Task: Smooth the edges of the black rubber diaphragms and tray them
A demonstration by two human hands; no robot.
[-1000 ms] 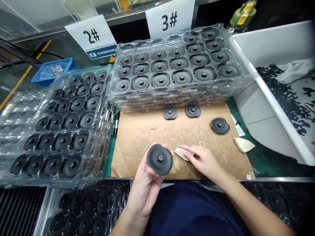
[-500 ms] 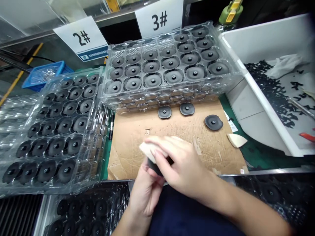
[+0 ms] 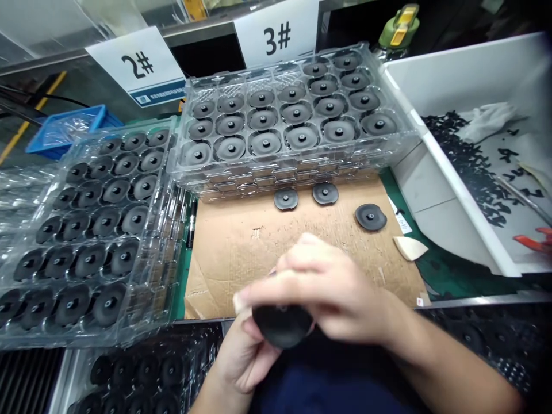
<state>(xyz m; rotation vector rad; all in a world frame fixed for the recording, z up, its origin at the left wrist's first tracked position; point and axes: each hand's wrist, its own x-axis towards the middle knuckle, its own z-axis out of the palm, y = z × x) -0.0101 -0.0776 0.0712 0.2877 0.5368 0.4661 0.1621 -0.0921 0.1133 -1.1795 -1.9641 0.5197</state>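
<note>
My left hand (image 3: 244,353) holds a black round disc (image 3: 282,330) from below, over the front edge of the cardboard, with its broad face tilted toward me. Across the top of the disc lies my right hand (image 3: 330,287), blurred, fingers bent over it. A pale tip (image 3: 238,302) shows at its fingertips, apparently the cream pad seen there earlier; the rest of it is hidden. On the cardboard (image 3: 228,253) lie three loose discs with small centre posts: a left one (image 3: 286,199), a middle one (image 3: 325,194) and a right one (image 3: 371,217).
A stack of clear trays (image 3: 276,167) filled with discs stands behind the cardboard; another tray stack (image 3: 150,253) is at left. At right are a cream wedge-shaped pad (image 3: 410,248) and a white bin (image 3: 466,213) of small black pieces. A green-lidded bottle (image 3: 399,29) stands behind.
The disc has turned so its broad face shows toward me. My right hand has rotated over it, and the pale pad is now mostly covered. The view has shifted slightly.
</note>
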